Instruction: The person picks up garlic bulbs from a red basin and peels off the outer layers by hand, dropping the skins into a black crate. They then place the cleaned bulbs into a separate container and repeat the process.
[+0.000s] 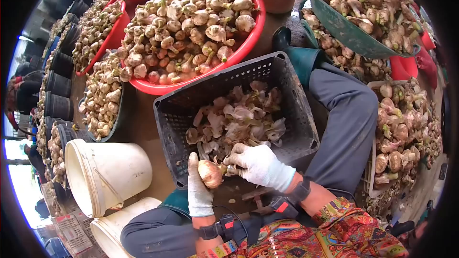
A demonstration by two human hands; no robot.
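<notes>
So, taking the black crate [296, 107] as the middle of the clock, the garlic bulb [210, 175] sits at about 7 o'clock, held up by the crate's near edge with its stalk aimed towards 3. The gloved left hand [200, 192] is wrapped round it on the 9 o'clock side, thumb or finger standing straight up beside the bulb. The right hand [260, 163], also in a pale glove, comes in from 4 o'clock with its fingers bent down at the stalk end. Can't tell whether they're actually pinching the stalk or only touching it.

Inside the crate there's a heap of loose papery skins [239, 119]. A big red tub [258, 26] piled with garlic is up at 11, and a green basin [334, 26], just as full, sits between 1 and 2. Over at 3 there's a white basket [371, 162] with more bulbs, past the person's right leg [342, 100]. A white bucket [122, 167] lies tipped on its side at 8, with a second bucket [112, 227] just below it, partly behind the left knee [148, 231].
</notes>
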